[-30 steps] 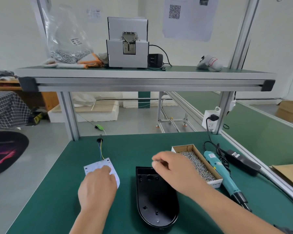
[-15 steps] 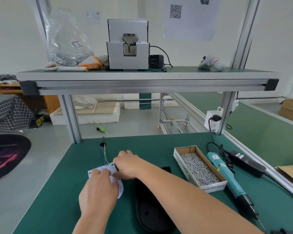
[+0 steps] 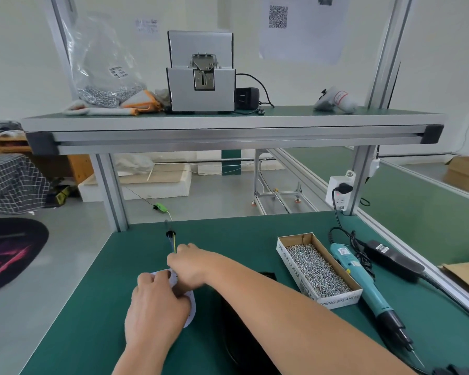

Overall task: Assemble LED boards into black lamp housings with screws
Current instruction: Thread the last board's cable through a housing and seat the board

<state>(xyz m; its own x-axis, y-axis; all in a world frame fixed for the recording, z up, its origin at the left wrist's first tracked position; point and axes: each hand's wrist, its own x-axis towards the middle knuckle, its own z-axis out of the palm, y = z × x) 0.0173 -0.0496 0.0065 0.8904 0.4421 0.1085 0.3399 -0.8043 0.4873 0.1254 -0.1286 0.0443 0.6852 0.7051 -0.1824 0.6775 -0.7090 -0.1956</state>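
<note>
Fitting barely begun: white LED board [image 3: 192,309] outside black plastic housing [image 3: 241,345], unscrewed; left hand [image 3: 156,312] gripping it, right hand [image 3: 190,266] curled at its wires [image 3: 174,246], grip unclear

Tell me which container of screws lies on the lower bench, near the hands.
The open cardboard box on the green bench, beside the teal electric screwdriver. The other screws sit in a clear plastic bag on the upper shelf.

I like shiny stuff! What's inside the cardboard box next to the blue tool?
Lots of small silver screws fill the cardboard box. Its bottom is hidden under them.
</note>
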